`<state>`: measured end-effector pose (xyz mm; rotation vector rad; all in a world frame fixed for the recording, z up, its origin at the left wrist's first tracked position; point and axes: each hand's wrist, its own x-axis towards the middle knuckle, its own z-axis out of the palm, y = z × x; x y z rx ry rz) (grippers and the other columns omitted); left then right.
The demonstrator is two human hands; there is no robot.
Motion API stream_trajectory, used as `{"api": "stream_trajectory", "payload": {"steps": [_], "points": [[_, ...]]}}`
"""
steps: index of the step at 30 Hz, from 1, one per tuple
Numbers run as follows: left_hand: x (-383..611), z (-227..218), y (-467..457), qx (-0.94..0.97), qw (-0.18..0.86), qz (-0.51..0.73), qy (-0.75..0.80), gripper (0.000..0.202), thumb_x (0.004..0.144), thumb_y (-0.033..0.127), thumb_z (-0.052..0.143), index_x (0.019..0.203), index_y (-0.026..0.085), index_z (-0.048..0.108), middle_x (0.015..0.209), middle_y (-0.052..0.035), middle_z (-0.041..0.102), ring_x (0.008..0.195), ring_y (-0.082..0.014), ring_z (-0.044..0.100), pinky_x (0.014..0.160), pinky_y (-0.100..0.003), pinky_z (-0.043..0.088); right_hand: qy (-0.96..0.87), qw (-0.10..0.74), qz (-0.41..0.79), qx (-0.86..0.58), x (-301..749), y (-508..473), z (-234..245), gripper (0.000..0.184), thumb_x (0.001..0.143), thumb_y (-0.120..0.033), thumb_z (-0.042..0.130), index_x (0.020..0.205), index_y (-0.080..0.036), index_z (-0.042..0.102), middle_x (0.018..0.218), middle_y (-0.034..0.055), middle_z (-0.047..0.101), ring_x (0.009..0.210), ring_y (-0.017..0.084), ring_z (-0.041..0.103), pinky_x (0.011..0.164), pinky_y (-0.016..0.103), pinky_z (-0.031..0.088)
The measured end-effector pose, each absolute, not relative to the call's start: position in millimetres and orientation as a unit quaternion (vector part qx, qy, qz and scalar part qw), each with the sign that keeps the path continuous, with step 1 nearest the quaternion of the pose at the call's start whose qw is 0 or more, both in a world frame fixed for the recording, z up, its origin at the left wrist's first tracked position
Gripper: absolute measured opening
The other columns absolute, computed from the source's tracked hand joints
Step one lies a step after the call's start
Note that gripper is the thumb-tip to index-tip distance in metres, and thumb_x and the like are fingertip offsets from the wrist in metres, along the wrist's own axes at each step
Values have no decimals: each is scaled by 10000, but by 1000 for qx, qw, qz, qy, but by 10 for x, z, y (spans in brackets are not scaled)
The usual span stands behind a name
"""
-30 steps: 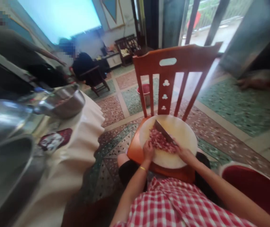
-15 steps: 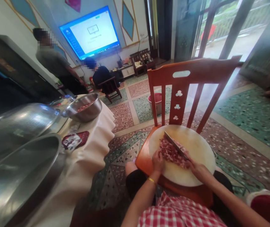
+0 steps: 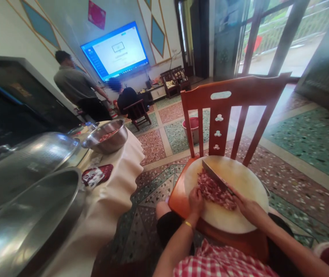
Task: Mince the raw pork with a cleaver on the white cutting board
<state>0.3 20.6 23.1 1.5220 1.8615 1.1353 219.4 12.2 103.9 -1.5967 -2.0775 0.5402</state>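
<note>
My right hand (image 3: 243, 202) is wrapped round the handle of a cleaver (image 3: 214, 175). Its long blade lies slanted across a pile of chopped meat (image 3: 210, 190), tip pointing away to the upper left. At the pile's near left edge, my left hand (image 3: 196, 201) has its fingers curled in against the meat; whatever is under them is hidden. A gold-coloured band circles the left wrist. The meat is on a thick round pale chopping board (image 3: 248, 181), which rests on the seat of a reddish wooden chair (image 3: 178, 192) in front of me.
To the left, a cloth-covered table (image 3: 121, 173) bears a steel bowl of meat (image 3: 118, 142), a red tray (image 3: 107, 172), a large steel pan (image 3: 78, 188) and a domed lid (image 3: 49, 148). A bucket (image 3: 192, 132) stands behind the chair. Two people are near the lit screen (image 3: 118, 50).
The view has tilted up a little, so everything sits slightly lower and to the right. Both hands keep about the same place on the board, and the cleaver still lies across the meat.
</note>
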Motion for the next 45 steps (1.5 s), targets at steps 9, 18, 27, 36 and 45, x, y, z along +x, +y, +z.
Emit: {"api": "stream_trajectory", "payload": {"steps": [9, 18, 27, 36, 45], "points": [[1, 216, 208, 557, 231, 427, 673, 232, 857, 215, 353, 890, 190, 582, 846, -46, 627, 818, -157, 575, 764, -280, 430, -774, 236, 200, -553, 2127, 54, 967, 475, 869, -246, 313, 1322, -242, 458, 1191, 107, 596, 645, 238, 679, 500, 313, 541], [16, 254, 205, 563, 229, 428, 669, 224, 858, 206, 356, 870, 184, 579, 848, -42, 620, 831, -150, 560, 788, -275, 422, -742, 296, 221, -560, 2122, 59, 1289, 510, 923, -326, 294, 1421, -223, 262, 1239, 99, 563, 991, 246, 617, 760, 321, 526], [1, 258, 216, 556, 235, 427, 674, 217, 856, 218, 370, 861, 187, 584, 823, -36, 624, 790, -144, 571, 759, -263, 436, -747, 268, 235, -561, 2127, 32, 1307, 476, 911, -326, 325, 1381, -255, 356, 1135, 78, 636, 923, 252, 646, 709, 319, 530], [8, 255, 276, 562, 235, 438, 661, 221, 847, 220, 372, 902, 173, 580, 866, -61, 636, 830, -159, 586, 789, -282, 447, -733, 162, 270, -602, 2157, -13, 977, 471, 880, -288, 396, 1351, -265, 405, 1072, 67, 668, 868, 238, 660, 764, 341, 509], [-20, 124, 291, 576, 209, 426, 666, 215, 851, 235, 381, 900, 189, 585, 849, -49, 635, 819, -157, 586, 771, -276, 447, -615, 264, 404, -624, 2720, 238, 965, 414, 867, -477, 348, 1071, -183, 558, 536, -37, 547, 407, 119, 505, 387, 210, 388]]}}
